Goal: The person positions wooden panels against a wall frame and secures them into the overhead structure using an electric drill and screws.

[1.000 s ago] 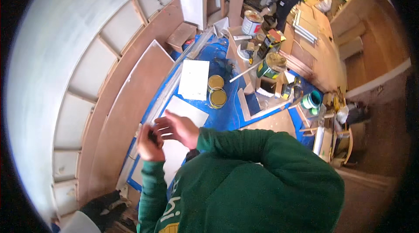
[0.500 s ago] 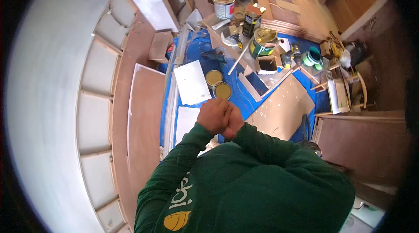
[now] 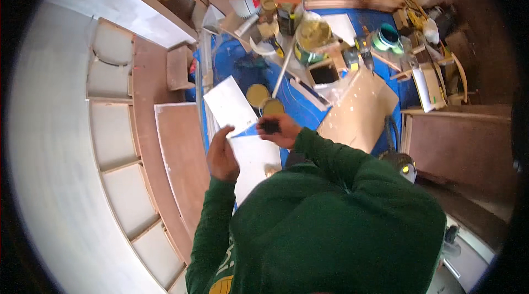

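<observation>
left hand and right hand have separated from the clasp of half a second earlier. the right hand's fingers are curled around a small black object, located in view just below two round gold-topped tins. the left hand is partly open, fingers extended, beside the lower white panel; whether it retains anything cannot be told.

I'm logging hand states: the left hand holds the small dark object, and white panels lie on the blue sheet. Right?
Not quite: the right hand holds the small dark object, as the head view shows. White panels do lie on the blue sheet.
</observation>
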`<state>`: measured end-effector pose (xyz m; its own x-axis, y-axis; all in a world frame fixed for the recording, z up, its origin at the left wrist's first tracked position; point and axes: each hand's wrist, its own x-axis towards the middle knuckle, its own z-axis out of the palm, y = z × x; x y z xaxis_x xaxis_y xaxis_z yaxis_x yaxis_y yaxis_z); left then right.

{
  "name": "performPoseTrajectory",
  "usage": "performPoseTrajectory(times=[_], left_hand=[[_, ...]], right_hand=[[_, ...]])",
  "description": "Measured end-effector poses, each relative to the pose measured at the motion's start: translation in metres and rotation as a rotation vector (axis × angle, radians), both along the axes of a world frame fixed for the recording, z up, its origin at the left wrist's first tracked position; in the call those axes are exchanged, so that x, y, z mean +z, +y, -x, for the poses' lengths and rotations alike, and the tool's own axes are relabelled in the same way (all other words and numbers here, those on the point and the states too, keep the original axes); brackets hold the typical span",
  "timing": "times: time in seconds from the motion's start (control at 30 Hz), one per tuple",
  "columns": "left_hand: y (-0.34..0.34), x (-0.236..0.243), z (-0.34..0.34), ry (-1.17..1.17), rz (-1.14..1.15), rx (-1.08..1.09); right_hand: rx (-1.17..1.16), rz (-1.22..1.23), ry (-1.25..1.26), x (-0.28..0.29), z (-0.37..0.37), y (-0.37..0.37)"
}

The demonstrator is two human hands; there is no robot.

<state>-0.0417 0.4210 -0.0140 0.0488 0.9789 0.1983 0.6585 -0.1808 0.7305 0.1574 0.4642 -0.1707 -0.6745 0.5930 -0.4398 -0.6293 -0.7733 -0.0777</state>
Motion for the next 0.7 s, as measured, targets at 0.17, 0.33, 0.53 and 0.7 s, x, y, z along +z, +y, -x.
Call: performPoseTrajectory(times=[0.17,0.33,0.53,0.7], left_hand=[[-0.033,-0.106,0.069,-0.424,0.288,0.201],[-0.187,-0.247,0.172,-0.259,0.800,-0.025],[-0.326,-0.277,0.214,0.290,1.363,-0.107],[-0.418,-0.280,0.173,0.407,1.402,-0.030]], right_hand=[[-0.235,0.077,-0.460,-0.124,-0.119,0.076],[-0.481,-0.070,-0.757,-0.190,-0.232,0.135],[-0.149,0.144,-1.521,-0.170,-0.277,0.156],[0.792,-0.748,-2.503,-0.178,-0.268,0.161]])
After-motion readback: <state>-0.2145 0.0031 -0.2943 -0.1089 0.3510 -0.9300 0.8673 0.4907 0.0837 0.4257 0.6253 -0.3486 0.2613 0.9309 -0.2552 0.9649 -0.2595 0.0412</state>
